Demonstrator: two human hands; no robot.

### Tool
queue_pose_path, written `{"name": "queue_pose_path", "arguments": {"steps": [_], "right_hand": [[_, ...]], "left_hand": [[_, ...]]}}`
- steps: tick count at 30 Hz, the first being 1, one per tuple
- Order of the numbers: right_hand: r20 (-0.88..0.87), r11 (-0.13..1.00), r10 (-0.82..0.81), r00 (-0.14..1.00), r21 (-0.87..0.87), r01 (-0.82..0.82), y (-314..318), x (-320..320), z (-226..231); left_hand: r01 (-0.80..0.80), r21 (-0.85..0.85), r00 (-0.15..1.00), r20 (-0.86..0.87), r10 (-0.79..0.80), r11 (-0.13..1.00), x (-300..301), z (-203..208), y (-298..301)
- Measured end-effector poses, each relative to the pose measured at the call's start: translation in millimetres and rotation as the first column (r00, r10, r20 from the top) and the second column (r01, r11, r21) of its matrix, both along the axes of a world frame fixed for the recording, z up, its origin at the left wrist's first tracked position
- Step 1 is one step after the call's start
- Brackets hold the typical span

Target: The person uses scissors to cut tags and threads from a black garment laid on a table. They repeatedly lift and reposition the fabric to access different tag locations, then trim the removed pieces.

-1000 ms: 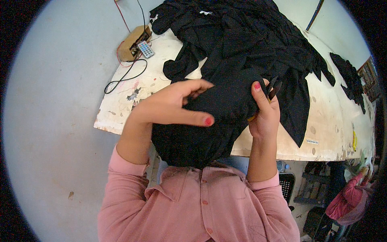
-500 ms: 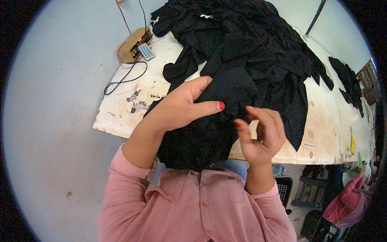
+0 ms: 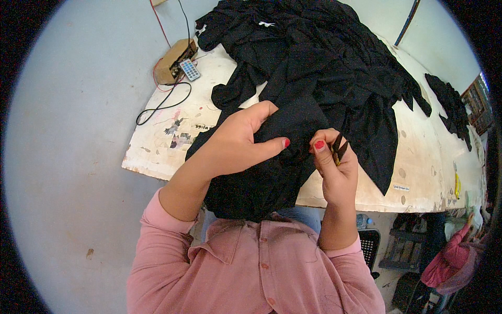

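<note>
Mid-frame, the left hand [image 3: 234, 139], thumb spread, touches black cloth [image 3: 295, 121], grip unclear; the right hand [image 3: 338, 166] curls round dark snips [image 3: 342, 148].

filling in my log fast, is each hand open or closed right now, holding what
Left hand: at the black cloth, most fingers hidden; grip cannot be told.
Right hand: closed, holding a dark-bladed tool.
</note>
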State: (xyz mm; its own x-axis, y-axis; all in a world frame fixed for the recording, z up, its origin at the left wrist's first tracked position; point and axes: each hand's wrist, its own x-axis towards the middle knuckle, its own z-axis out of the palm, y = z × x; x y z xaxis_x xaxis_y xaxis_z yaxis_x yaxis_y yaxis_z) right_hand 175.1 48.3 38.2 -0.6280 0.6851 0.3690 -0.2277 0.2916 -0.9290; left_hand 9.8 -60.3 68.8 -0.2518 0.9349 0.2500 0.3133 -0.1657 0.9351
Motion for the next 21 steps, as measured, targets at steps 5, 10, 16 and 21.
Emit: {"name": "queue_pose_path", "arguments": {"steps": [5,10,16,21], "right_hand": [[0.005,0.846,-0.188,0.982,0.508,0.16,-10.4,-4.6,6.3],[0.019,0.719,-0.246,0.969,0.674,0.169,-9.7,-9.3,5.6],[0.089,0.97,0.229,0.969,-0.109,-0.219,6.4,-12.6,-7.7],[-0.252,0.691,0.399,0.882,-0.549,-0.47,0.1,-16.6,-17.9]], "left_hand": [[0.026,-0.037,1.0,0.004,-0.025,0.999,-3.9,2.9,-1.0],[-0.05,0.025,0.994,-0.092,0.052,0.998,-3.9,-6.5,0.4],[-0.179,-0.017,0.936,-0.312,0.165,0.984,1.0,7.1,-1.2],[-0.188,0.084,0.923,-0.324,0.206,0.979,-4.3,0.6,4.9]]}}
